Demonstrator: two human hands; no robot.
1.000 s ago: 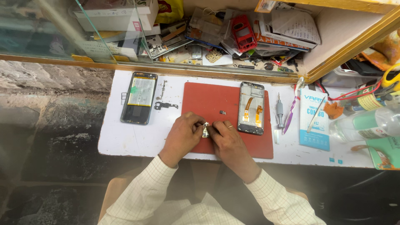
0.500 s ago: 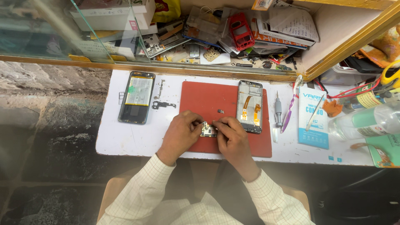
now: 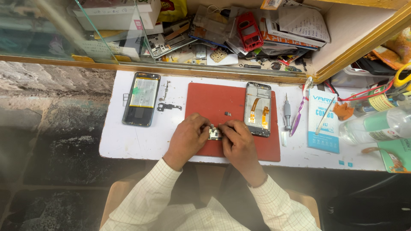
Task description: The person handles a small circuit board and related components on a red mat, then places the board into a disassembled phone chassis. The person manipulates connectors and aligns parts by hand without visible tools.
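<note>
- Setting: a narrow white worktop [image 3: 128, 143] set against a glass-fronted counter; behind the glass pane lies a heap of spare parts, among them a red phone frame [image 3: 249, 31]. The stone wall and floor to the left are dark.
- Work surface: a red mat [image 3: 205, 100] lies in the middle of the worktop, evidently to keep small parts from rolling off and to give them a contrasting ground.
- Item in hand: a small circuit board [image 3: 213, 133], metallic, held over the near part of the mat, between both hands.
- Left hand [image 3: 186, 139]: fingers curled narrow, pinching the board's left edge; it appears to serve as the steadying grip.
- Right hand [image 3: 237, 143]: fingers likewise closed on the board's right side; whether a tool sits between fingertip and board cannot be told, the detail being too small.
- Opened phone body [image 3: 257, 109]: lies on the mat's right edge, just beside the right hand, inside up with orange flex cables exposed, so within reach of the working hand.
- Second phone [image 3: 142, 98]: back open with its battery showing, set well apart to the left, off the mat.
- Loose parts: a small dark chip [image 3: 227, 114] on the mat above the hands; a black bracket [image 3: 168, 107] on the worktop between the second phone and the mat.
- Tools: a screwdriver [image 3: 287, 114] and a toothbrush [image 3: 299, 107] lie parallel, just right of the mat.
- Far right: a blue card package [image 3: 323, 124] and a clear plastic bottle [image 3: 376, 126] on its side.
</note>
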